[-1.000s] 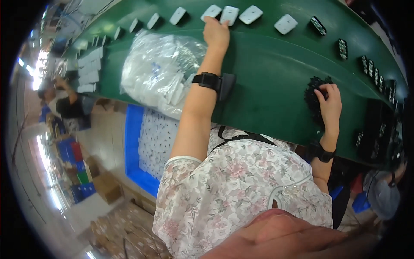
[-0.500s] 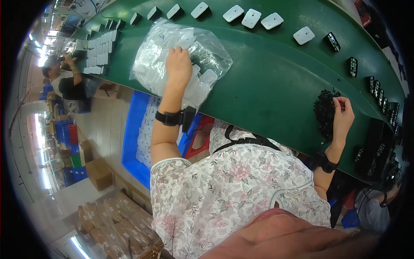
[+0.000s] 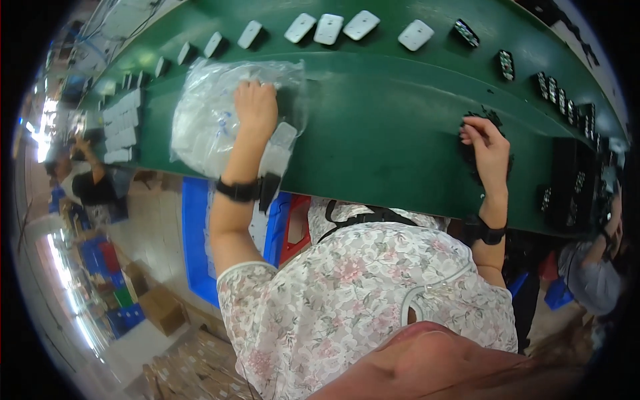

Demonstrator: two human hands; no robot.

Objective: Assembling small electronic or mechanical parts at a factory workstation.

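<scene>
My left hand point(image 3: 256, 110) lies on a clear plastic bag point(image 3: 193, 130), its fingers curled down and closed on the crinkled film. White, semi-clear plastic covers point(image 3: 283, 137) show at the bag's lower right side. My right hand point(image 3: 490, 143) is over a heap of small black parts point(image 3: 495, 117), thumb and fingertips drawn together at its far left side. Anything between those fingertips is too small to make out. The hand and wrist hide much of the heap.
White rounded cases point(image 3: 329, 30) and black cases with circuit boards point(image 3: 506, 65) line the green table point(image 3: 373, 127) along its far side. A black box point(image 3: 570, 173) stands at the right. Below the table edge are a blue bin point(image 3: 195, 233) and co-workers on both sides point(image 3: 93, 180).
The whole view has shifted, so the table's things appear further left. My right hand has moved left across the black heap. My left hand stays on the bag, whose film lies differently.
</scene>
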